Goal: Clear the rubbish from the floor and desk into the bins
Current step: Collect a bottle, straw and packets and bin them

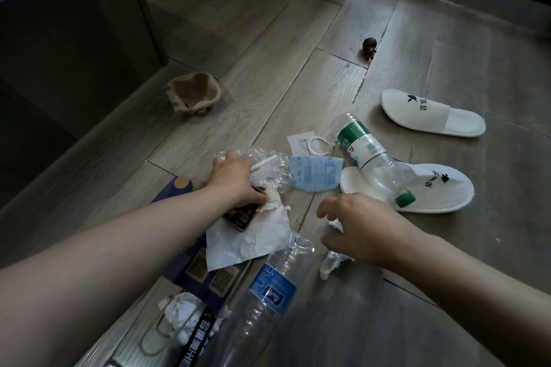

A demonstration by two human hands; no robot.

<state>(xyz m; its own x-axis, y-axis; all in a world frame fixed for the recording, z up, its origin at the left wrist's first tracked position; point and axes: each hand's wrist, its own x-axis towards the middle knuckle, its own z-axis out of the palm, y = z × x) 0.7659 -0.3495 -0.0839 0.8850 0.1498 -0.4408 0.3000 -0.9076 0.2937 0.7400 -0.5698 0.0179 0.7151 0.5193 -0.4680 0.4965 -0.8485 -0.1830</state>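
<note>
The left hand [235,182] gripped the crumpled clear plastic [269,171] on the floor [328,39], fingertips hidden. The right hand [366,229] hovered, fingers spread and loosely curved, over crumpled tissue [329,265]; contact could not be determined. The blue-label bottle [268,286] ran out of view below.

**All bare, grip to frame edge**

The left hand [235,179] and the right hand [366,226] are bare. Behind each grip the arm runs uncovered back to the picture's lower corner, widening as it nears the camera. The left forearm [119,250] shows at greater length than the right forearm [483,286].
</note>
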